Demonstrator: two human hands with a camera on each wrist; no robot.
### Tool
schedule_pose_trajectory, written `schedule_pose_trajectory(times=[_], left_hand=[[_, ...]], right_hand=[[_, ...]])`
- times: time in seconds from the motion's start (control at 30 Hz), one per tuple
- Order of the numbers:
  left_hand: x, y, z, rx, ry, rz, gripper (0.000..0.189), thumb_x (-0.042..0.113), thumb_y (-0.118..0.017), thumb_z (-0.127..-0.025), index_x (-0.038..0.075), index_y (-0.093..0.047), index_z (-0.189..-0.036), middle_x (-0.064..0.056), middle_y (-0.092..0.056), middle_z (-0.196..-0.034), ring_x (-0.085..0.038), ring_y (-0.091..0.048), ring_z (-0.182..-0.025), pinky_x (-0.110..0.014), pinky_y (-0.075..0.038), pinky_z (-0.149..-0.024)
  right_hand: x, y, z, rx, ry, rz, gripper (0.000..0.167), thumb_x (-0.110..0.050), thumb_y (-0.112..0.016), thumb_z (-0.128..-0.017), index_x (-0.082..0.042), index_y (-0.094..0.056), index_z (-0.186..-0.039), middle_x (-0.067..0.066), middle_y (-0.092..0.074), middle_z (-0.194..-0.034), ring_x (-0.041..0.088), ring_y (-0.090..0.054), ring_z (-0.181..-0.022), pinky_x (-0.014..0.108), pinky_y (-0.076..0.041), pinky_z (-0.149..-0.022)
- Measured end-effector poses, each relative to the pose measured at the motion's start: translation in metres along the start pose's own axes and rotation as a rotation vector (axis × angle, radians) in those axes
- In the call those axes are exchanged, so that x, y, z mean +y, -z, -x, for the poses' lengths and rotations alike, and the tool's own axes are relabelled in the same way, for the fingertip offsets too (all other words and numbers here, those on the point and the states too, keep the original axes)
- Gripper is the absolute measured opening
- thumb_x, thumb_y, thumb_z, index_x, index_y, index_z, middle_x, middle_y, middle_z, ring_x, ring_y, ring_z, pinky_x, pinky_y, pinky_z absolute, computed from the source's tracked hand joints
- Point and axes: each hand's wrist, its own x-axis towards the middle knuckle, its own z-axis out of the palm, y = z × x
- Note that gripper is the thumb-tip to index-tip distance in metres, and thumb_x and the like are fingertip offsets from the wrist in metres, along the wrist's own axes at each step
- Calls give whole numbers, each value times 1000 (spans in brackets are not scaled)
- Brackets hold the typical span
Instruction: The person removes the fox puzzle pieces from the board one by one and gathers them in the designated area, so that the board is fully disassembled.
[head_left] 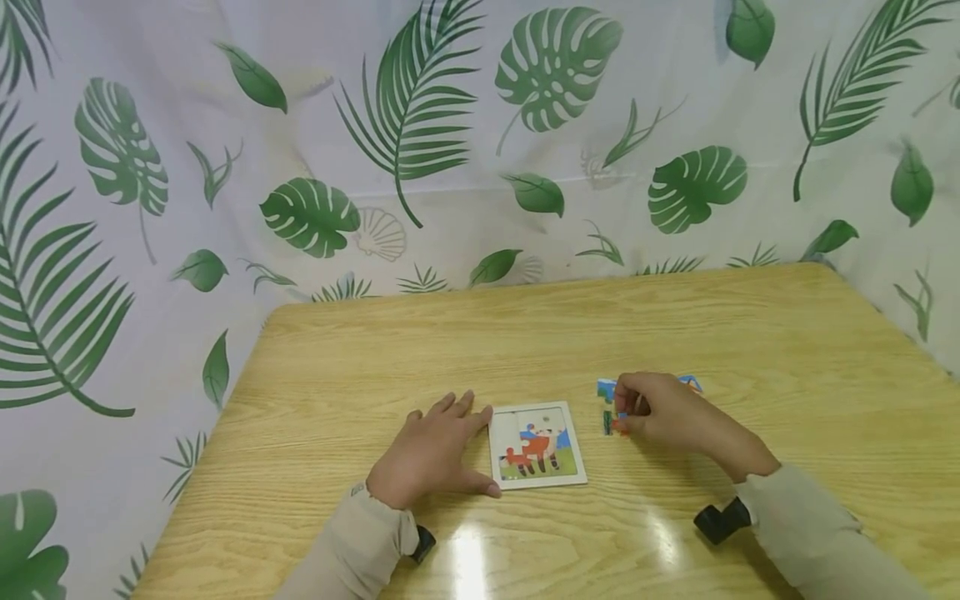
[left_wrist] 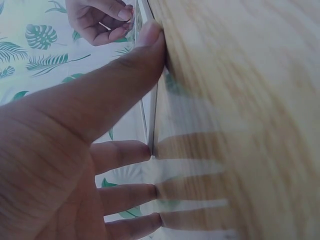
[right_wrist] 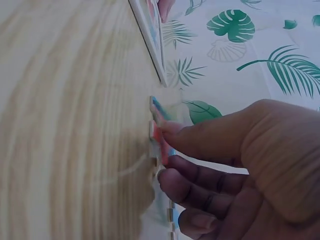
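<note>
A shallow puzzle frame (head_left: 543, 482) is set on the wood-grain table (head_left: 360, 358), between the two hands; an animal picture (head_left: 536, 446) in red, blue and green is partly assembled inside it, with a pale, unfilled area left at its upper left. The frame's left side is touched by the left hand (head_left: 429, 454), whose fingers are spread; the thumb is laid at the near corner and the index finger higher along the edge. By the right hand (head_left: 667, 410), well to the right of the frame, a red piece (right_wrist: 163, 150) is pinched between thumb and fingertips, close to the tabletop; a dark green piece (head_left: 607, 422) is seen just beside it, and a blue-and-green piece (head_left: 605, 388) (partly covered by the fingers) lies beyond. Behind the table a white cloth (head_left: 450, 242) is hung, printed with green leaves.
</note>
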Motion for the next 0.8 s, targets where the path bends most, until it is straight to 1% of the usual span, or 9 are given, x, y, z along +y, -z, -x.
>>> schedule_pose_trajectory(times=[0.07,0.23,0.3,0.4,0.53,0.67,0.73,0.8], left_hand=[[0,0,0,2,-1,3,101,65,-82,-77,17,-47,-157,-16,-34,-165,-40,-30,-151,-70,-34,-109],[0,0,0,1,2,14,101,64,-83,-77,16,-46,-158,-16,-33,-165,-40,-30,-152,-71,-34,-110],[0,1,0,0,4,17,101,64,-83,-77,16,-46,-158,-16,-33,-165,-40,-30,-151,-71,-33,-110],[0,2,1,-1,5,20,100,63,-83,-77,16,-46,-158,-16,-33,-165,-40,-30,-151,-71,-34,-110],[0,3,2,-23,7,20,101,63,-83,-78,16,-45,-158,-16,-32,-166,-39,-29,-152,-70,-33,-111],[-1,6,4,-43,14,25,102,60,-85,-77,12,-45,-158,-13,-32,-166,-36,-28,-153,-66,-32,-114],[-1,7,4,-39,9,37,103,61,-86,-76,12,-46,-157,-13,-34,-165,-36,-30,-152,-65,-33,-114],[1,6,3,-29,-9,37,102,62,-85,-77,13,-46,-157,-14,-36,-164,-38,-32,-151,-65,-34,-113]], right_hand=[[-1,1,0,-11,-3,20,20,-6,-80,-90,-9,-60,-90,-3,-61,-83,12,-58,-71,27,-50,-60],[-4,3,0,-38,-24,85,22,-9,-83,-88,-11,-61,-91,-2,-58,-84,14,-51,-73,29,-47,-62],[-4,3,0,-39,-26,95,21,-8,-82,-88,-11,-61,-92,-2,-57,-84,14,-51,-73,30,-47,-63],[-4,2,-1,-35,-11,92,19,-6,-81,-89,-10,-62,-93,-1,-58,-86,14,-51,-73,30,-47,-63],[-4,0,0,-40,11,87,18,-5,-80,-89,-9,-63,-94,-1,-59,-87,13,-51,-74,29,-48,-63],[-5,2,1,-45,-2,78,16,-9,-79,-92,-9,-64,-95,0,-60,-89,14,-54,-75,30,-49,-65],[-6,4,1,-36,-2,67,14,-10,-77,-94,-10,-64,-95,0,-60,-90,14,-55,-74,29,-50,-63],[-7,4,0,-9,9,55,12,-13,-76,-96,-11,-64,-94,-1,-60,-89,12,-56,-70,28,-50,-60]])
